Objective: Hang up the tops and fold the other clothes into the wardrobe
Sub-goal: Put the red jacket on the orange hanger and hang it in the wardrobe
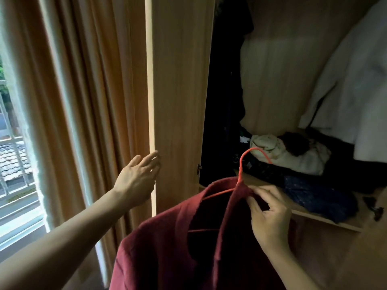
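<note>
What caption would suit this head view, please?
Left hand at wardrobe door edge, right hand holding maroon top on red hanger.

Two hands in frame: left hand (138,178) and right hand (270,218). One red top (163,248), one hanger (243,164). One door (180,91), one shelf (326,218), one curtain (94,91). Three hanging garments counted: one black garment (226,91), one cream garment (276,80), one white garment (351,91).

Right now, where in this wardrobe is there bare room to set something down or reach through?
Bare shelf shows mainly front right, between the blue cloth and a small dark object. A hand could probably pass above the pile, between the dark hanging clothes and white garment. Mid-shelf is crowded.
</note>
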`<control>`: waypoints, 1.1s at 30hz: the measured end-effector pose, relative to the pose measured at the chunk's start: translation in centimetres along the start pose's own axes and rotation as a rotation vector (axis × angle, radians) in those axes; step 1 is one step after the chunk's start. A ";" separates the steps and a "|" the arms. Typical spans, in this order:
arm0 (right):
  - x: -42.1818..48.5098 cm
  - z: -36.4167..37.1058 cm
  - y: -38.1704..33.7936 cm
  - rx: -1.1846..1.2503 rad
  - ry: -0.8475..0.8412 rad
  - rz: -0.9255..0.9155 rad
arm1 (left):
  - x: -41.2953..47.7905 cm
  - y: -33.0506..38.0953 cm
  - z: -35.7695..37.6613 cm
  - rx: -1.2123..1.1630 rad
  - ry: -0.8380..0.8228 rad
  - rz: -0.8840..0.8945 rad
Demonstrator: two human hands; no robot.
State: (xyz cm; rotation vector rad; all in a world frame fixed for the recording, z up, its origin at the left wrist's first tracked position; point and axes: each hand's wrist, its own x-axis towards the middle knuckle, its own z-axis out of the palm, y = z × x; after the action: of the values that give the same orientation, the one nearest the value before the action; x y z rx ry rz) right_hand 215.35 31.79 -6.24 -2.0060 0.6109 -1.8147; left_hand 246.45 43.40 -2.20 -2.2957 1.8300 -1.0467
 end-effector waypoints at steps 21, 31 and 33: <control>3.0 -1.6 2.7 -0.147 0.062 0.009 | 0.5 8.4 -6.8 -0.935 0.073 0.138; 4.6 -5.0 3.4 -0.102 0.055 0.034 | 2.2 10.7 -5.8 -0.837 0.415 0.194; 5.1 -5.7 3.2 -0.083 0.029 0.008 | 2.8 11.3 -6.1 -0.824 0.454 0.205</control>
State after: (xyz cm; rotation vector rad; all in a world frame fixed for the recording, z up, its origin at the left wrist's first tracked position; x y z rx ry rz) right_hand 209.85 26.43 -3.17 -2.0300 0.7138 -1.8451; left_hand 233.91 39.79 -0.78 -2.2236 3.0768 -0.9476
